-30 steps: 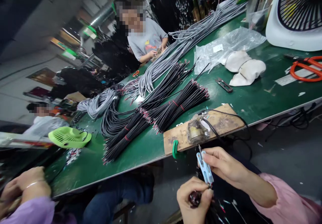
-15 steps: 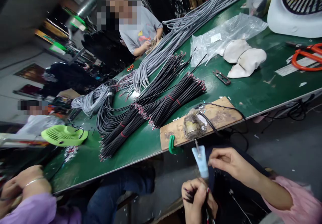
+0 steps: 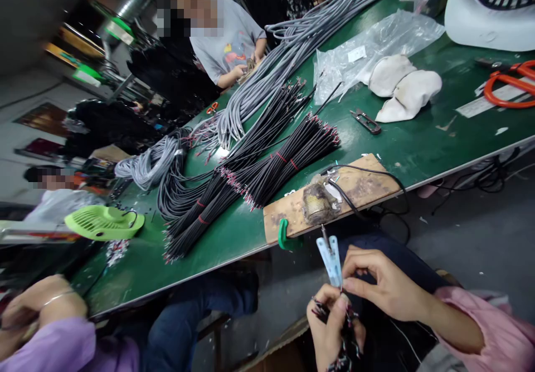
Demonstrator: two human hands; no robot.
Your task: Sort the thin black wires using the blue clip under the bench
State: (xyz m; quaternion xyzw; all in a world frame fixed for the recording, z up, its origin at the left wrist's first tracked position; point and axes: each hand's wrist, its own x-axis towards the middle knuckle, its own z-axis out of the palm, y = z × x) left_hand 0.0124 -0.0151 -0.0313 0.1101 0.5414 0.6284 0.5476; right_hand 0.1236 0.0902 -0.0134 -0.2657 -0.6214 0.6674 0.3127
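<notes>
Hands come first, low and close to the camera. The right hand [image 3: 382,285] pinches a small light blue tool [image 3: 330,258] that looks like little snips, and its grip is closed on the handles. The left hand [image 3: 330,324] sits just under it, and its grip is clenched around a bunch of thin black wires [image 3: 346,333] with red and pale tips. The wire ends poke up right at the tool's lower end, touching or almost touching it; I cannot tell which.

To do this part well, I think the left hand should hold the bunch tight and steady, and the right hand should work on one wire end at a time, squeezing softly so the thin wire does not break.

Just above the grip is a worn wooden board [image 3: 368,185] held by a green clamp [image 3: 284,235] at the edge of the green tabletop [image 3: 418,149]. A brown lump [image 3: 315,202] and a black cord [image 3: 376,174] sit on the board.

Farther up and to the left of the grip lie bundles of black cables [image 3: 267,166], then gray cables [image 3: 267,82]. Up and to the right are white cloth pieces [image 3: 403,91], a clear plastic bag [image 3: 376,43], orange scissors [image 3: 507,85] and a white fan [image 3: 489,10].

Far left, another person's hands [image 3: 42,305] in purple sleeves rest near a green fan cover [image 3: 102,221]. At the far end, a person in a gray shirt [image 3: 229,38] works on cables.
</notes>
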